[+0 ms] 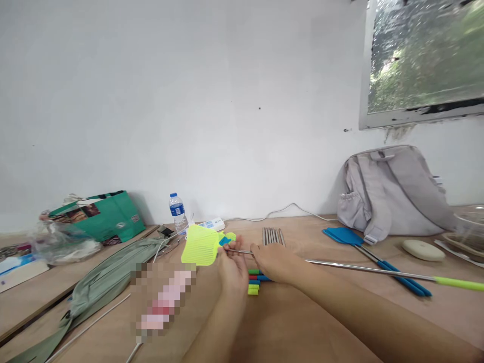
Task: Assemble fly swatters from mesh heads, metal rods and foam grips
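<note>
White wall (pixel 212 111) behind; wooden tabletop (pixel 317 322) below. Far left: green bag (pixel 109 217), then grey-green pouch (pixel 109 275), water bottle (pixel 177 212) upright near the wall. Yellow-green swatter head (pixel 200 245) raised over the table, its neck end at the left hand (pixel 235 267), fingers closed there. Right hand (pixel 274 259) just beside, gripping metal rod (pixel 363 268), which slants rightward to a yellow-green handle (pixel 459 283). Coloured handles (pixel 253 290) lie below the hands; metal shafts (pixel 273 236) beyond. Rightward: blue swatters (pixel 342 235), grey backpack (pixel 401 191) against wall.
</note>
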`<state>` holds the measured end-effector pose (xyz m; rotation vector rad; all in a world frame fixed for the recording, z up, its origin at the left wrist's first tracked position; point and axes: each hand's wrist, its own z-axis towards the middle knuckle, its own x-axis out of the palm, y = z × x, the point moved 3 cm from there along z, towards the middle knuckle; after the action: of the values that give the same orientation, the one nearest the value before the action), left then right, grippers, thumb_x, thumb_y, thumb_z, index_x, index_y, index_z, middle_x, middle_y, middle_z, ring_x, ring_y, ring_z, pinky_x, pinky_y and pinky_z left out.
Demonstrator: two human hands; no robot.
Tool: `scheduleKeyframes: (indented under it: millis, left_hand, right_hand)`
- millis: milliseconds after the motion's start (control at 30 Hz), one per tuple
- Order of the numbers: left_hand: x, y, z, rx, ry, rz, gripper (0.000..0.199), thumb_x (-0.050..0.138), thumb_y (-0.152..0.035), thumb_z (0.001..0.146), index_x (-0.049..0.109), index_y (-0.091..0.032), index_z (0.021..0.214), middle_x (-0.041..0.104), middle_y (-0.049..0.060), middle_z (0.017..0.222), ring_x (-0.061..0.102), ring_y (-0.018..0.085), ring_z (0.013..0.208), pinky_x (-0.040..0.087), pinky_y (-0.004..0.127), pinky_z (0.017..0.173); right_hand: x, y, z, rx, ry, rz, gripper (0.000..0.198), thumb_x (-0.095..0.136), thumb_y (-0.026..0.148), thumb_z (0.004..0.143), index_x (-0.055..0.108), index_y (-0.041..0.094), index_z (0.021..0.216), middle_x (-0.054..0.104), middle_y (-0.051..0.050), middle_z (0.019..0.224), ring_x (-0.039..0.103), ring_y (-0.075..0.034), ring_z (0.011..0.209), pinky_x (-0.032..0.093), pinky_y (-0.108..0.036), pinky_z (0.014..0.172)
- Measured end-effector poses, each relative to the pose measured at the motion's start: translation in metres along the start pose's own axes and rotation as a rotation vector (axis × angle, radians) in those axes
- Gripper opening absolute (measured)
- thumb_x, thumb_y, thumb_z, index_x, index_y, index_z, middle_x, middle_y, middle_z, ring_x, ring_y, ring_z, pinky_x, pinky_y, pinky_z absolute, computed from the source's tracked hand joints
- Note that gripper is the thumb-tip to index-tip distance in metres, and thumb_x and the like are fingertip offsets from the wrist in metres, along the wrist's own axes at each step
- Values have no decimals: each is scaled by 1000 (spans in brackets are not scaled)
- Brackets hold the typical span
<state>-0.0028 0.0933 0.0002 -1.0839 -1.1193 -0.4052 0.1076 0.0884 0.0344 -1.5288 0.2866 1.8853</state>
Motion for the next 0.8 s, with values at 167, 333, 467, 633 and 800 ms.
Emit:
scheduleKeyframes:
  millis: [167,333,467,633,800]
  left_hand:
    - [-10,-41,25,128,-55,-109,35,20,-8,87,31,-17,55,28,-9,41,29,4,33,40,18,47]
    - [-30,-72,46,184,-82,-123,35,17,-1,84,25,-16,54,23,-8,41,22,4,31,30,15,40]
    - [-38,-72,54,167,-61,-87,35,17,0,84,27,-16,54,20,-8,41,22,4,32,29,16,40]
    - [-40,-65,57,174,-23,-40,35,17,-8,89,29,-18,57,20,-9,43,23,5,32,28,18,40]
    - [-38,-69,56,190,40,-39,37,16,-13,91,31,-17,57,21,-9,44,22,5,33,29,19,41]
  right_hand:
    - [5,-28,-28,111,64,-15,16,40,11,81,50,14,94,65,-7,72,62,-20,63,36,-24,48]
    - [-3,-67,-72,160,0,-42,17,38,25,87,53,19,93,65,-5,81,61,-17,70,36,-23,54]
    - [9,-82,-101,180,-4,-92,20,36,26,87,55,18,83,64,-4,77,60,-17,67,36,-24,53]
    - [25,-82,-119,232,1,128,28,32,32,88,57,20,87,65,-5,77,60,-19,72,41,-28,61]
    - [14,-77,-120,251,94,360,29,32,32,88,59,21,90,65,-6,90,60,-19,83,44,-29,70]
